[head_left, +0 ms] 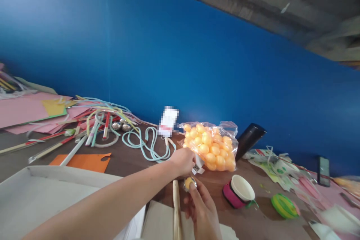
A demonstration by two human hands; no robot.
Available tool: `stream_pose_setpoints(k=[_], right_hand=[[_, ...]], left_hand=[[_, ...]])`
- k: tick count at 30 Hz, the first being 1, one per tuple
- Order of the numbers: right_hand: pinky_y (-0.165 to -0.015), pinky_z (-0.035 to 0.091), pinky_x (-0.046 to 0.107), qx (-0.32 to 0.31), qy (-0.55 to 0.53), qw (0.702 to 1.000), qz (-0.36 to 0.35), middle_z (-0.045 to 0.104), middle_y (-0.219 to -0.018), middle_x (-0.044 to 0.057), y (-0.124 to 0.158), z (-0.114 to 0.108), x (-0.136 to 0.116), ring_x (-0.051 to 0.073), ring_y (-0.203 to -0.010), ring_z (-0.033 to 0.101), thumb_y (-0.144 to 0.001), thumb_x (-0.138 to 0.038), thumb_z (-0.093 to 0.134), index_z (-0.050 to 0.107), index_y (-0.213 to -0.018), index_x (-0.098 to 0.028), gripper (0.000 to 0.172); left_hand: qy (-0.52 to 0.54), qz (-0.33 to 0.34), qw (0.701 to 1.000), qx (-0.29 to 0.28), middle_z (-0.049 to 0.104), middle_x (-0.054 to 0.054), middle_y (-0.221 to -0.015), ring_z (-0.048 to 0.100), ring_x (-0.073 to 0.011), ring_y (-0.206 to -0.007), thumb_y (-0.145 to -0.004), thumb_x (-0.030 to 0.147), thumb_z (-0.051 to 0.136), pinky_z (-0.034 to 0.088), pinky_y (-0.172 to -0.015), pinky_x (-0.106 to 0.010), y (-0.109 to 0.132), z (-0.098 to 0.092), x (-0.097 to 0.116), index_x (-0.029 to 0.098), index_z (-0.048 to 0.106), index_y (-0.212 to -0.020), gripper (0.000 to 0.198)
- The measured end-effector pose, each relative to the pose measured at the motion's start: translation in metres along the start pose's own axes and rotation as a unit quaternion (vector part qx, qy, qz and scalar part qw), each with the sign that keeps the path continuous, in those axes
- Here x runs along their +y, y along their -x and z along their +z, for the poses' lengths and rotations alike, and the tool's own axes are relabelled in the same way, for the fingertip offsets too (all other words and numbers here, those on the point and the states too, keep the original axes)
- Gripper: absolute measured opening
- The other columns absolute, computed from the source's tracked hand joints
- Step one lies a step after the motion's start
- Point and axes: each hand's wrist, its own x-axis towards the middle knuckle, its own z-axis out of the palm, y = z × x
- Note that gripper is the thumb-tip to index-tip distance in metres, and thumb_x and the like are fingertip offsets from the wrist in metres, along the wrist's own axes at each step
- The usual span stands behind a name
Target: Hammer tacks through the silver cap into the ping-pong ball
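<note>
My left hand (184, 161) reaches across the brown table with its fingers curled at the bottom edge of a clear plastic bag of orange balls (212, 146), touching a small white tag (199, 165) there. My right hand (201, 206) is closer to me, its fingertips pinched on one small orange ball (189, 183) just below the left hand. A thin wooden stick (176, 210) lies upright in view beside the right hand.
A pink-sided cup (239, 192) lies on its side right of the hands, with a green and yellow disc (284, 205) beyond. A mint cord (149, 144), straws and coloured paper sheets (28, 110) fill the left. A white tray (42, 191) sits near me. A phone (324, 170) leans on the blue wall.
</note>
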Motion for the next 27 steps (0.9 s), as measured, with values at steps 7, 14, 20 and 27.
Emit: stream_pose_setpoints(k=[7,14,20,27], right_hand=[[-0.031,0.029,0.017,0.041,-0.018,0.999,0.007,0.055,-0.046,-0.005,-0.010,-0.015,0.000,0.008,-0.034,0.043,-0.061,-0.051,0.072,0.063,-0.099,-0.018,0.051],[-0.031,0.030,0.018,0.057,-0.028,0.997,0.033,0.055,-0.046,-0.004,-0.009,-0.015,-0.005,0.007,-0.030,0.041,-0.057,-0.049,0.076,0.065,-0.098,-0.019,0.052],[-0.029,0.030,0.018,0.082,-0.042,0.995,0.042,0.054,-0.044,-0.004,-0.008,-0.014,-0.010,0.007,-0.030,0.041,-0.055,-0.048,0.077,0.065,-0.096,-0.018,0.052],[-0.031,0.032,0.017,0.092,-0.017,0.995,0.043,0.052,-0.042,-0.005,-0.002,-0.008,-0.018,0.006,-0.031,0.040,-0.053,-0.050,0.077,0.065,-0.095,-0.018,0.055]], left_hand=[[-0.127,-0.040,0.986,-0.099,0.055,-0.008,-0.113,0.056,-0.0198,-0.096,-0.084,0.031,0.051,0.048,-0.080,-0.040,-0.042,0.028,0.019,0.016,0.052,-0.113,0.032],[-0.167,-0.013,0.980,-0.112,0.062,-0.009,-0.102,0.059,-0.0224,-0.094,-0.077,0.027,0.061,0.048,-0.080,-0.039,-0.046,0.029,0.018,0.014,0.061,-0.098,0.025],[-0.159,0.019,0.986,-0.045,0.068,-0.017,-0.089,0.063,-0.0313,-0.087,-0.069,0.021,0.059,0.050,-0.071,-0.038,-0.034,0.020,0.015,0.011,0.068,-0.085,0.020],[-0.138,0.027,0.990,-0.009,0.069,-0.016,-0.085,0.065,-0.0274,-0.081,-0.068,0.022,0.056,0.050,-0.069,-0.033,-0.022,0.018,0.006,0.014,0.069,-0.087,0.024]])
